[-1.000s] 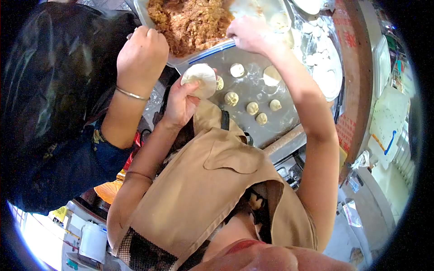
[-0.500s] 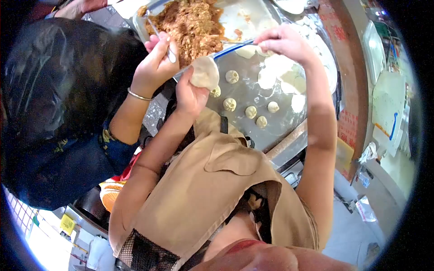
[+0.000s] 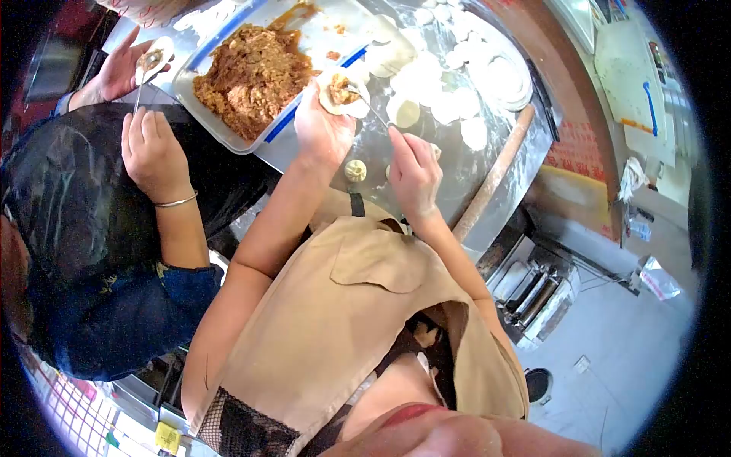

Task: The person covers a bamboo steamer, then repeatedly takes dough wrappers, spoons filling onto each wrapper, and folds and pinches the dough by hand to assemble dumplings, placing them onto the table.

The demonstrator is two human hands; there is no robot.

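A round dough wrapper [image 3: 330, 104] rests in my left hand [image 3: 324, 133], which is curled under it. Brown minced filling [image 3: 340, 88] sits in the middle of the wrapper. My right hand [image 3: 415, 171] grips the thin handle of a metal spoon [image 3: 375, 112], whose tip presses on that filling. Below the wrapper, a pleated bun [image 3: 355, 170] lies on the metal table; other buns are mostly hidden behind my right hand. Left of my hands stands a plastic tub [image 3: 228, 141] holding a heap of minced filling [image 3: 255, 84].
Flat wrappers [image 3: 474, 134] and a stack of them [image 3: 506, 80] lie on the floured table. A wooden rolling pin [image 3: 495, 175] lies along its right side. At left, a co-worker's hands [image 3: 156, 156] work a spoon on another wrapper [image 3: 154, 61].
My right hand has come from the tub's edge down to the wrapper, and filling now lies on it. My left hand has turned palm up. The co-worker's hands moved left from the tub.
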